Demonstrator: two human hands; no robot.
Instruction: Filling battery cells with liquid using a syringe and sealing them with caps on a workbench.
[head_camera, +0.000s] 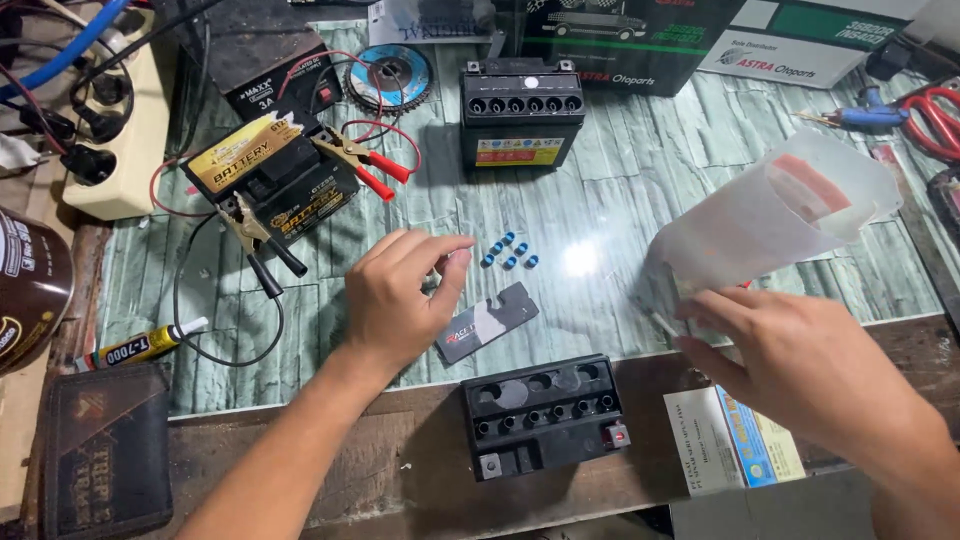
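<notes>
My left hand (400, 295) hovers palm down over the table, fingers loosely curled and empty, just left of several small blue caps (510, 251). A grey strip-shaped cover (487, 322) lies under its fingertips. My right hand (790, 360) grips the lower end of a translucent plastic container (770, 215), which is tilted up to the right with a red-orange piece inside. A black battery (545, 413) with a row of open filler holes sits near the front edge between my hands.
A second black battery (520, 115) stands at the back. A yellow-labelled battery (275, 175) with red and black clamps sits left, by a charger (265, 65). A glue tube (140, 345), wallet (105, 450), red scissors (935, 115), cardboard boxes (640, 35) and leaflets (730, 440) surround them.
</notes>
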